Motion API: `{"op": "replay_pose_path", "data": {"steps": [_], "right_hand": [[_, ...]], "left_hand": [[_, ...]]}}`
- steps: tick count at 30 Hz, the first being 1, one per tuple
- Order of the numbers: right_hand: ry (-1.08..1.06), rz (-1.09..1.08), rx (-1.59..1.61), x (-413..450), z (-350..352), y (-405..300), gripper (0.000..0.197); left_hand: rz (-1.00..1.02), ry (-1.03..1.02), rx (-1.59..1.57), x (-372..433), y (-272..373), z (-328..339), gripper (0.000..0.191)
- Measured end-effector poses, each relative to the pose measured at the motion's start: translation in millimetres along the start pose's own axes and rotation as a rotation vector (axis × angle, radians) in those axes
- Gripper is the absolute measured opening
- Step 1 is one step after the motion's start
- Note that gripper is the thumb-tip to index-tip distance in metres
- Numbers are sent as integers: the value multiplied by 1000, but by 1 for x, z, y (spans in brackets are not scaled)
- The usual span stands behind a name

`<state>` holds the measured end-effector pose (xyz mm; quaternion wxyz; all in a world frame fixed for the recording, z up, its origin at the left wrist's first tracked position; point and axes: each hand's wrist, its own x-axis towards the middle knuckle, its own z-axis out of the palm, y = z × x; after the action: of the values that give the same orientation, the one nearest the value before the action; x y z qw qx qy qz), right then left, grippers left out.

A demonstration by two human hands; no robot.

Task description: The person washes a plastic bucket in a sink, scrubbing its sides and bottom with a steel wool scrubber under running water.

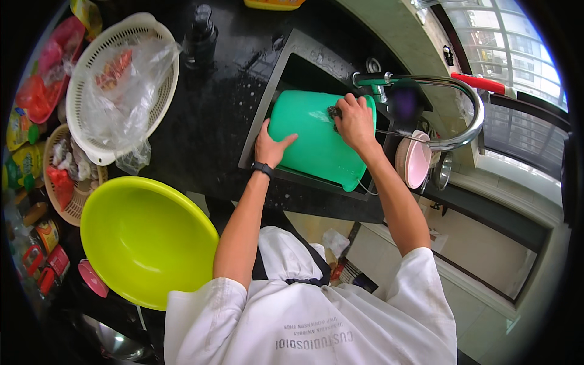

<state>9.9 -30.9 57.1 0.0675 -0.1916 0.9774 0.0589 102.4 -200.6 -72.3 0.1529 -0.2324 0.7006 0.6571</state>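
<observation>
A green plastic bucket [315,137] lies on its side in the dark kitchen sink [260,119], its rim towards the faucet side. My left hand [271,145] rests against the bucket's base end, thumb spread along its wall; a black band circles that wrist. Under the fingers of my right hand [355,119] is a steel wool scourer [335,112], pressed on the bucket's outer wall near the rim. The bucket's thin wire handle [367,188] shows at the lower right. Its inside is hidden from view.
A chrome gooseneck faucet [474,114] arches right of the sink. Pink basins [417,159] stand beyond it. On the left are a large lime-green basin [150,242], a white colander [123,86] with plastic bags, and a beige basket [68,178]. A dark bottle [201,39] stands behind.
</observation>
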Motion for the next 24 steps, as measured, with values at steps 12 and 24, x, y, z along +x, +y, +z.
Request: {"op": "replay_pose_path", "data": {"steps": [12,24], "right_hand": [[-52,37,-75,-12,0,-18,17],[-131,38,-71,6,60,-30,26]], "left_hand": [[5,-16,-39,-1,-3,1,91],[-8,-38,119,7,-16,13,91]]}}
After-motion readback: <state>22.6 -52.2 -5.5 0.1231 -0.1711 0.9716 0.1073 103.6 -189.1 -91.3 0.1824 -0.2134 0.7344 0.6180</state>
